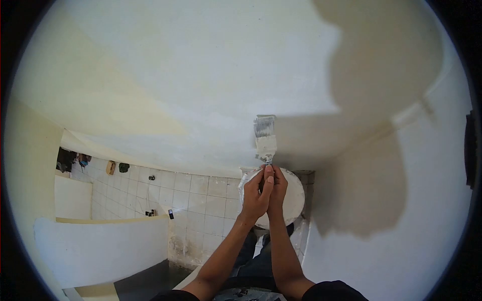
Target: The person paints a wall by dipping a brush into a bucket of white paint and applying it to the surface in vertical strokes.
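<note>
A flat paintbrush (266,143) points up and away from me, its bristles and ferrule coated in white paint. My left hand (256,196) and my right hand (276,194) are pressed together around its handle, thumbs on top, hiding most of it. The bristle tips overlap the pale wall (211,90), which has whiter and yellower patches. Directly below my hands stands a round white bucket (295,206), its top surface white and partly covered by my hands.
A side wall (361,261) rises close on my right, with shadows across it. White floor tiles (198,203) run off to the left, where a phone-like object (170,214), a brown block (111,167) and a dark green item (124,167) lie. A low white partition (105,251) stands lower left.
</note>
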A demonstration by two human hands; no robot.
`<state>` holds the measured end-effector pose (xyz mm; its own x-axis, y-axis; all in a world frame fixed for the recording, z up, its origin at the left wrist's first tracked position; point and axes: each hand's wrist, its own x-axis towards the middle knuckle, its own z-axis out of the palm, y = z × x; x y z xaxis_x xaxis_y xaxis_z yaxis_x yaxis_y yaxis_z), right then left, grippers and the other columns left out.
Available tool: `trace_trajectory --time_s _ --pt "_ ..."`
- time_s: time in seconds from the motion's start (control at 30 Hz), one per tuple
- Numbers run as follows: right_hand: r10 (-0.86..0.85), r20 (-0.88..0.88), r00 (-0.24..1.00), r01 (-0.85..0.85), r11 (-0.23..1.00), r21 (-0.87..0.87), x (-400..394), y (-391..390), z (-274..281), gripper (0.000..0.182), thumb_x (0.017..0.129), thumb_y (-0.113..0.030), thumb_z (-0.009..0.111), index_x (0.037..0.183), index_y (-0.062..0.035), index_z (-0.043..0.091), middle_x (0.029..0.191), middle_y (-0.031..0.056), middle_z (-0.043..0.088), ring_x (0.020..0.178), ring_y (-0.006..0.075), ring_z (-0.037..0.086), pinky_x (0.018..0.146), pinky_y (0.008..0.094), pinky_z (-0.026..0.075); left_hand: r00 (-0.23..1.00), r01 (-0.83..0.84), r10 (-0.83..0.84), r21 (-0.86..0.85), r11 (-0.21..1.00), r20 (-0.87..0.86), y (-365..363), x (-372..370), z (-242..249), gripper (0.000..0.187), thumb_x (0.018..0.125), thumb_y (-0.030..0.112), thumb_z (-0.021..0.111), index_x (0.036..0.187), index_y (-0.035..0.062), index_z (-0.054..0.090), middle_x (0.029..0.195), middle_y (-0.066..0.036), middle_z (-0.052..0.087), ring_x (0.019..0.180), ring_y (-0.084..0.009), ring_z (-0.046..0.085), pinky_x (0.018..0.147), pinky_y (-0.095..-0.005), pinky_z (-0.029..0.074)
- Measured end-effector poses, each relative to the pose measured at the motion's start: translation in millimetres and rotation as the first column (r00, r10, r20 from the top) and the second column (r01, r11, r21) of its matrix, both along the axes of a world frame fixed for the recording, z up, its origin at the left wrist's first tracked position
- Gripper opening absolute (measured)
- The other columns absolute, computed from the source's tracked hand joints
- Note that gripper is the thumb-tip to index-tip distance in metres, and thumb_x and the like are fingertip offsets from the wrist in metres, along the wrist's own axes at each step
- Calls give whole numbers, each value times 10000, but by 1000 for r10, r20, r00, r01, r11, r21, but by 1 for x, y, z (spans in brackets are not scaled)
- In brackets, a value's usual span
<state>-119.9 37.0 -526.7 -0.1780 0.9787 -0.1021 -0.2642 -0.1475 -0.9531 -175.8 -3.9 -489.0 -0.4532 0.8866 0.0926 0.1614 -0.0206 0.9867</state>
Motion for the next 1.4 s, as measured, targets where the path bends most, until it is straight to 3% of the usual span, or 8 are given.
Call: trace_trajectory --time_s 0.1,0.3,0.5,0.7,0.73,0.9,1.13,1.4 --pt "-40 40 998 39 999 27 -7 8 -25 328 1005 -280 575 1042 38 646 877 34 637 793 105 571 698 271 483 998 29 -20 -149 988 62 11 -9 -24 445 1001 307 542 1175 -96 612 942 -215 696 899 -216 671 780 -340 508" --pt "-88 139 986 104 989 -106 -22 13 -145 276 982 -216 568 960 40 668 825 82 669 743 144 586 677 317 485 998 -3 -22 -426 905 -54 24 -20 -103 533 982 425 514 999 -82 677 845 -273 690 838 -349 705 743 -406 510" --pt "-125 187 974 173 949 -265 -11 10 -181 293 964 -199 559 855 52 663 777 129 676 715 174 594 652 369 477 989 32 -116 -623 782 -95 35 -19 -129 554 937 458 562 956 -77 705 839 -234 704 834 -275 695 754 -380 511" --pt "-65 306 950 141 962 -234 -16 36 -168 311 967 -207 542 850 61 647 776 152 673 719 189 595 654 389 473 1000 -6 4 -530 848 -5 49 -22 -145 553 936 458 566 971 -77 704 868 -212 718 845 -243 690 764 -378 509" --pt "-67 262 963 132 962 -238 -18 39 -167 311 968 -207 542 853 64 644 775 153 670 718 191 593 657 389 474 1000 -7 2 -535 845 -11 53 -23 -136 618 937 501 541 915 -97 693 874 -312 684 902 -391 699 785 -439 512" --pt "-78 -113 991 54 979 -199 -10 37 -133 320 986 -247 577 977 63 659 826 60 643 730 139 563 656 313 473 1000 -1 -8 -371 928 -22 50 -11 -82 513 960 397 567 1002 -104 670 902 -286 693 898 -321 705 759 -388 517" --pt "-63 -11 998 63 998 -10 12 11 -21 283 1013 -263 587 1022 5 678 763 -64 543 659 30 467 555 204 383 997 41 -38 -40 998 69 13 10 -30 389 969 262 591 1121 -94 619 868 -182 680 783 -204 652 716 -323 515" --pt "41 27 999 -41 999 12 -46 -24 -56 290 999 -220 613 1134 30 669 923 -2 646 734 53 539 613 201 442 989 -77 70 50 996 129 -23 -45 -54 376 966 221 585 1137 -112 609 869 -174 685 790 -194 657 702 -310 519"
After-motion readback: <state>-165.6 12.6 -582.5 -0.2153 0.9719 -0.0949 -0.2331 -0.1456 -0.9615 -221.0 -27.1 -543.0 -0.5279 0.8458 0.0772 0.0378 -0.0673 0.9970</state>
